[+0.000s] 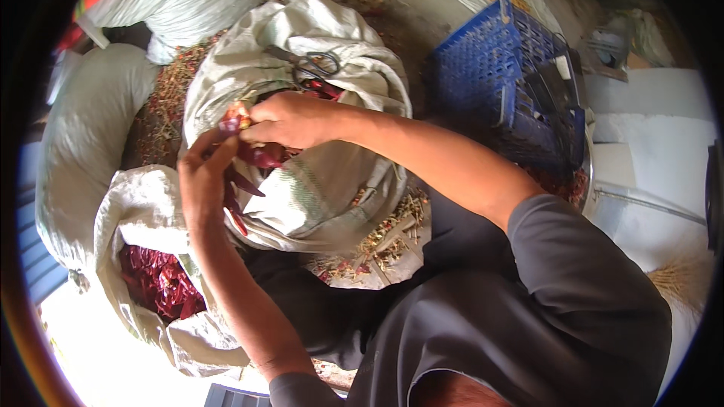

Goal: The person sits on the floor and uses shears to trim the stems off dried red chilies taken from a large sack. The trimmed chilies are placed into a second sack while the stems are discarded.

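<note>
Both hands meet above the open mouth of a large white woven sack. My left hand is closed on a dried red chili, which catches the light between thumb and fingers. Another dark red chili hangs beside the left fingers. My right hand is closed in a pinch against the same lit chili; its fingertips are partly hidden. More dried chilies show in the sack below. Black-handled scissors lie on the sack's far folds.
At lower left an open white sack holds cut red chili pieces. Full white sacks stand farther left. A blue plastic crate sits at right. Chili scraps and seeds litter the floor around the middle sack.
</note>
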Motion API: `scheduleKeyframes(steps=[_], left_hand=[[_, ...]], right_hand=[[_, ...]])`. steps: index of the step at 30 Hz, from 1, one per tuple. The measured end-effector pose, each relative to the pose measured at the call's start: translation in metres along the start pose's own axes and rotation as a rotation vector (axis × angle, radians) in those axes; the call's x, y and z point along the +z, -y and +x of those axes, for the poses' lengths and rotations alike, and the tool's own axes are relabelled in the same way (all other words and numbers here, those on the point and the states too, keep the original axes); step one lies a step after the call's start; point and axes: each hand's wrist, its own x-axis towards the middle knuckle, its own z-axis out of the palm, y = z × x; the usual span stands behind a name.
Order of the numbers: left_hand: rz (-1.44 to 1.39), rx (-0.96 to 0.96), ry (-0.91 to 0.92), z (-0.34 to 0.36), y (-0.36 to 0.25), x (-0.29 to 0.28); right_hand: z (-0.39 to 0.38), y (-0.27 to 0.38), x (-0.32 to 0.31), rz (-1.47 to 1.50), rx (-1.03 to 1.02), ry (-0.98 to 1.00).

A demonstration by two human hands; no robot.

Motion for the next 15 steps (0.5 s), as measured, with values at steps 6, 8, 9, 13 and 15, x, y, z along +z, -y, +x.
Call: scheduleKeyframes(steps=[6,8,9,13,15], left_hand=[[-0.347,0.080,-0.104,0.019,0.017,0.002],[-0.382,0.090,-0.122,0.019,0.015,0.003],[-0.411,0.077,-0.127,0.018,0.014,0.004],[-0.544,0.066,-0.073,0.025,0.024,-0.002],[-0.604,0.079,-0.109,0.027,0.029,-0.003]], right_hand=[[0.005,-0.004,-0.001,0.354,0.111,-0.067],[0.002,0.007,0.003,0.698,0.142,-0.039],[-0.002,0.011,0.002,0.597,0.118,-0.007],[0.003,0.009,0.002,0.480,0.153,0.064],[0.008,0.005,0.001,0.448,0.131,0.088]])
